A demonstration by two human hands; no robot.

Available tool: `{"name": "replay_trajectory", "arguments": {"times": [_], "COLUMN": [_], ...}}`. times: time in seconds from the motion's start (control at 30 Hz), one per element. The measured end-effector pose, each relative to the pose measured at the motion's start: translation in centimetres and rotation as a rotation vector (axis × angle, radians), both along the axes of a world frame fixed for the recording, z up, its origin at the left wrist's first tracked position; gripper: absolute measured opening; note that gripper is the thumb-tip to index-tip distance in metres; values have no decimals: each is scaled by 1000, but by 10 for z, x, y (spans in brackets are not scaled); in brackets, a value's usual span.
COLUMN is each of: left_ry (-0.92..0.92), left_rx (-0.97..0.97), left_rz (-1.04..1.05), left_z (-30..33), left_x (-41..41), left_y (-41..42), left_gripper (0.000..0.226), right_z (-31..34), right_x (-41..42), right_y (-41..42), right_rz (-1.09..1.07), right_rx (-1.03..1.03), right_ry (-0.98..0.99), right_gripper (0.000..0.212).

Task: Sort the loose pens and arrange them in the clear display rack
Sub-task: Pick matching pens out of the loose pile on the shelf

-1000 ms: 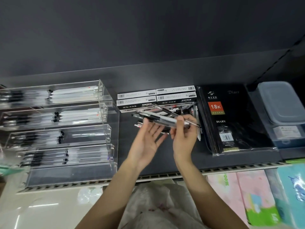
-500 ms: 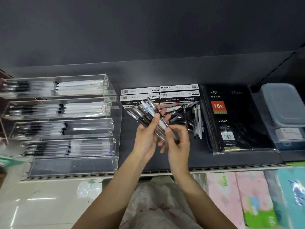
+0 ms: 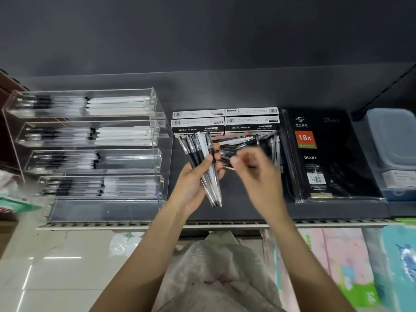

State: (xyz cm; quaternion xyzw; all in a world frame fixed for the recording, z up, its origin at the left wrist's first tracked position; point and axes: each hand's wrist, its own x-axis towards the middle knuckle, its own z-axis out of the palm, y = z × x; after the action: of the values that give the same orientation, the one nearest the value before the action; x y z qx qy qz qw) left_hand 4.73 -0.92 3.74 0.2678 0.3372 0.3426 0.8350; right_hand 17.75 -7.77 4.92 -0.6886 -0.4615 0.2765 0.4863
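Observation:
My left hand [image 3: 193, 185] grips a bundle of several pens [image 3: 203, 163], black and clear ones with a white one among them, standing nearly upright with tips toward me. My right hand [image 3: 256, 174] hovers just right of the bundle, blurred by motion, fingers loosely curled; whether it holds anything cannot be told. A heap of loose pens [image 3: 258, 143] lies on the dark shelf behind my hands. The clear display rack [image 3: 157, 122] stands at the left with stepped tiers, the upper ones holding rows of pens; the bottom tier [image 3: 103, 210] holds none.
Several white-and-black pen boxes [image 3: 225, 122] sit behind the heap. A black wrapped diary [image 3: 326, 154] lies to the right, then a grey plastic tub [image 3: 394, 140]. Tissue packs [image 3: 337, 266] fill the shelf below. A white plastic bag [image 3: 220, 273] hangs beneath my arms.
The pen bundle swung from lying flat across both hands to nearly upright in my left hand. My right hand let go of it and moved right.

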Motion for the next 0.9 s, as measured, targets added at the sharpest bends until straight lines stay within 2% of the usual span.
{"name": "replay_trajectory", "arguments": {"times": [0.1,0.17,0.23,0.3,0.4,0.5,0.63,0.67,0.73,0.9], "left_ry": [25,27,20,-1,52,77,85,105,117,48], "left_rx": [11,19,30,46,76,63,66,76,80,1], "left_rz": [-120,-163,-177,-188,-255,-299,-311,-314,-292,-152], "left_z": [-1,0,2,3,2,-7,-7,-6,-4,-8], "left_x": [-8,-10,-10,-11,-12,-14,-11,-9,-5,-2], "left_y": [-6,-10,-12,-12,-16,-23,-18,-15,-11,-3], "left_gripper": [27,27,31,32,32,30,30,30,27,35], "right_z": [16,25,31,33,37,47,51,51,51,54], "right_x": [24,29,25,23,25,36,37,38,45,62], "right_y": [35,59,74,79,87,93,87,85,82,51], "right_rz": [182,376,539,565,417,279,405,380,242,-231], "right_rx": [29,-126,-288,-357,-298,-196,-278,-268,-162,290], "right_ry": [-161,-183,-134,23,195,151,135,129,149,467], "right_gripper": [24,26,20,13,4,5,8,7,6,10]}}
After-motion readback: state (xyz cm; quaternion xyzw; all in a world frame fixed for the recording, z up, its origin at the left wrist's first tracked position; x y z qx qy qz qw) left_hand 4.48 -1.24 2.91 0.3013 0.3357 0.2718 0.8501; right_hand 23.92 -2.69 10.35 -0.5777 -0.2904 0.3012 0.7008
